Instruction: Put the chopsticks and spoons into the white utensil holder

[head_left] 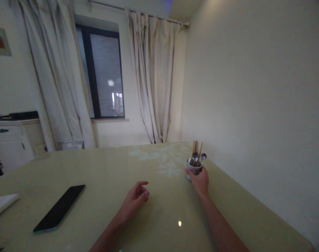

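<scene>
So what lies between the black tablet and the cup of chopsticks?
The left hand, loosely curled over the table, between tablet and cup, in the head view.

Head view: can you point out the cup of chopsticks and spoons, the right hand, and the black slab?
Cup (194, 169): head view, outer wall below the rim.
Right hand (201, 181): head view, back of the hand.
Black slab (60, 209): head view, middle of its top face.
</scene>
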Tool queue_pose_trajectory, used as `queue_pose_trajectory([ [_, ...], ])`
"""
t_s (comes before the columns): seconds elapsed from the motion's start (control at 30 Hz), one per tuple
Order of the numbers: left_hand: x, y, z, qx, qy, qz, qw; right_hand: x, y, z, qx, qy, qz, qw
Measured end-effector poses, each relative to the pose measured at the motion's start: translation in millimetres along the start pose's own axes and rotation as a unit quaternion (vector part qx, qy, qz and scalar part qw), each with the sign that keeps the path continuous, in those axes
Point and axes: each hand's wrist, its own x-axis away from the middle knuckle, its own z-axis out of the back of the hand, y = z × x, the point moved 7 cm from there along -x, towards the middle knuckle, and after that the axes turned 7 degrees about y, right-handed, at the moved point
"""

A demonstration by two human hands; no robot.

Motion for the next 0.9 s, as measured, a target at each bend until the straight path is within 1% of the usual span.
queue_pose_trajectory([
  [0.1, -2.3, -2.6, 0.6, 0.009, 0.006, 0.007, 1.000, 0.0, -6.8, 16.8, 0.032, 0.101, 0.012, 0.994],
  [0.17, -2.8, -4.3, -0.1, -0.016, 0.008, 0.003, 1.000, 4.1, -18.6, 28.4, 0.027, 0.164, 0.038, 0.985],
  [0.23, -1.7, -4.8, -2.4, -0.059, 0.003, -0.009, 0.998, 13.4, -35.5, 34.9, 0.006, 0.196, 0.081, 0.977],
  [0.3, 1.3, -3.4, -6.4, -0.111, -0.007, -0.029, 0.993, 28.9, -55.4, 34.2, -0.017, 0.187, 0.137, 0.973],
  [0.33, 3.7, -2.0, -9.2, -0.140, -0.014, -0.041, 0.989, 39.4, -65.9, 30.9, -0.032, 0.164, 0.170, 0.971],
  [0.37, 6.6, 0.0, -12.6, -0.174, -0.024, -0.057, 0.983, 51.6, -76.1, 25.9, -0.055, 0.127, 0.201, 0.970],
  [0.4, 10.1, 2.6, -16.6, -0.209, -0.035, -0.077, 0.974, 65.7, -85.8, 19.0, -0.086, 0.072, 0.230, 0.967],
  [0.43, 14.1, 5.8, -21.1, -0.241, -0.049, -0.103, 0.964, 81.2, -94.5, 9.6, -0.118, -0.003, 0.249, 0.961],
  [0.47, 18.6, 9.6, -26.2, -0.268, -0.066, -0.134, 0.952, 99.0, -102.4, -2.1, -0.139, -0.096, 0.261, 0.950],
  [0.5, 23.6, 13.0, -32.0, -0.291, -0.089, -0.167, 0.938, 119.6, -110.3, -13.9, -0.155, -0.199, 0.275, 0.928],
  [0.53, 28.5, 15.4, -37.2, -0.311, -0.113, -0.197, 0.923, 141.9, -117.7, -24.0, -0.168, -0.302, 0.289, 0.893],
  [0.57, 32.7, 16.4, -41.6, -0.329, -0.136, -0.218, 0.909, 164.6, -124.7, -31.1, -0.177, -0.395, 0.306, 0.848],
  [0.6, 35.7, 16.0, -44.7, -0.344, -0.155, -0.228, 0.897, 184.1, -129.9, -35.4, -0.175, -0.467, 0.321, 0.805],
  [0.63, 37.3, 14.5, -46.4, -0.358, -0.170, -0.226, 0.890, 196.6, -132.9, -38.0, -0.162, -0.505, 0.326, 0.782],
  [0.67, 37.6, 12.3, -47.0, -0.370, -0.179, -0.213, 0.886, 203.8, -134.6, -39.9, -0.151, -0.528, 0.321, 0.771],
  [0.7, 37.2, 10.3, -47.0, -0.378, -0.186, -0.195, 0.886, 206.9, -135.2, -41.5, -0.143, -0.540, 0.310, 0.769],
  [0.8, 35.7, 9.6, -47.9, -0.378, -0.198, -0.161, 0.890, 204.5, -133.2, -44.1, -0.148, -0.552, 0.267, 0.776],
  [0.9, 34.0, 10.2, -47.9, -0.377, -0.194, -0.143, 0.894, 202.1, -129.7, -44.7, -0.156, -0.555, 0.256, 0.776],
])
